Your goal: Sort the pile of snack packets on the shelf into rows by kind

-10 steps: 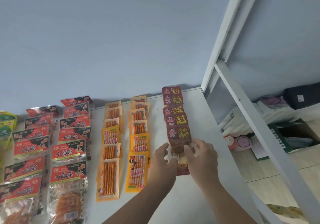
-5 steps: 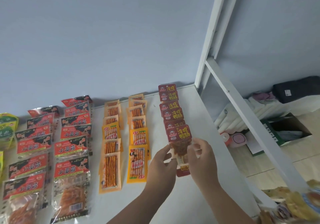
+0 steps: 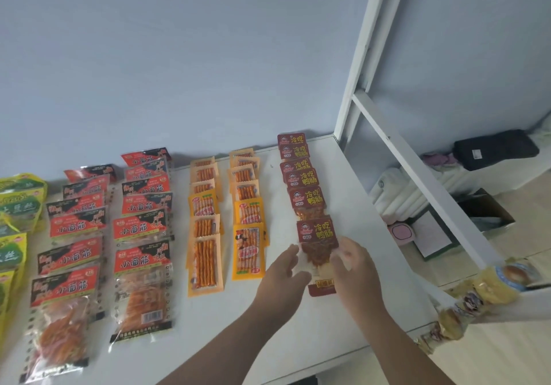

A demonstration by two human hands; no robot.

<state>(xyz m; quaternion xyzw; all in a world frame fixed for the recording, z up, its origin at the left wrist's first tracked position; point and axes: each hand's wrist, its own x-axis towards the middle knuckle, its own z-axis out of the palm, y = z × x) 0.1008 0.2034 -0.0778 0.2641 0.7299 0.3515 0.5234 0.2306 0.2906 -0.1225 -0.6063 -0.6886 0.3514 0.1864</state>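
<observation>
A person's two hands work at the near end of a row of dark red packets [image 3: 300, 176] on a white shelf [image 3: 351, 194], where the packets overlap one another in a line that runs from the blue wall [image 3: 179, 56] toward the shelf's front. The right hand [image 3: 354, 268] pinches the right edge of the nearest dark red packet [image 3: 317, 235], thumb across its clear lower part, while the left hand [image 3: 283, 274] rests with loose, nearly straight fingers against the packet's left edge and grips nothing. The packet lies flat, its top tucked just below the one behind it. To the left stand two rows of orange packets [image 3: 205, 253], then two rows of red-and-black packets [image 3: 140, 229], with green-and-yellow packets [image 3: 18, 199] at the far left edge. A white frame [image 3: 417, 176] rises at the shelf's right, and a string of yellow-wrapped packets [image 3: 477, 292] hangs off the near right corner.
</observation>
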